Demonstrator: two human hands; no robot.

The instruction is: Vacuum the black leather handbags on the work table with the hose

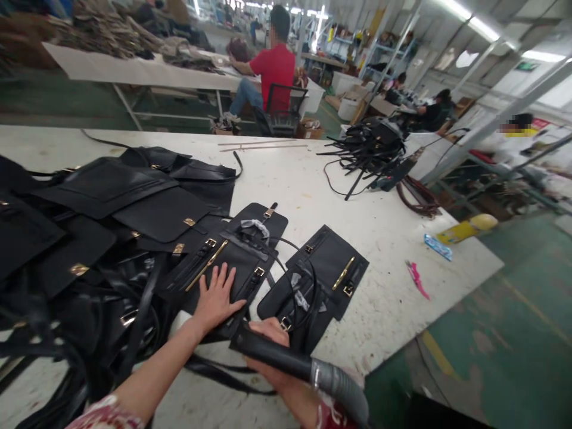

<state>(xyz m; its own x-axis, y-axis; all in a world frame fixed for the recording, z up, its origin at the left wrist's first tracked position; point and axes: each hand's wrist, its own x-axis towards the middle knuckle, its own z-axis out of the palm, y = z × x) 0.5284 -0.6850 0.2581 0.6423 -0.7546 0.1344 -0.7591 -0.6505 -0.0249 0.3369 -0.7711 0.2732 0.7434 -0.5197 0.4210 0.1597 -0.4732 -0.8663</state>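
My left hand (217,300) lies with its fingers spread on a black leather bag piece (241,262) that has gold buckles and a gold zip. Just to its right, my right hand (269,335) is at the lower edge of that piece, partly behind a black tube (272,351) joined to a grey ribbed hose (339,384). Its fingers are mostly hidden, so what it grips cannot be made out. A second black bag piece (328,262) with a gold zip and buckles rests to the right, thin black straps crossing it.
Black bag pieces (147,185) are heaped at the left of the white table (277,173). Black straps (375,143) lie at the back right. Pink snips (417,279), a blue packet (438,246) and a yellow bottle (465,229) are near the right edge. A person in red (277,71) sits beyond.
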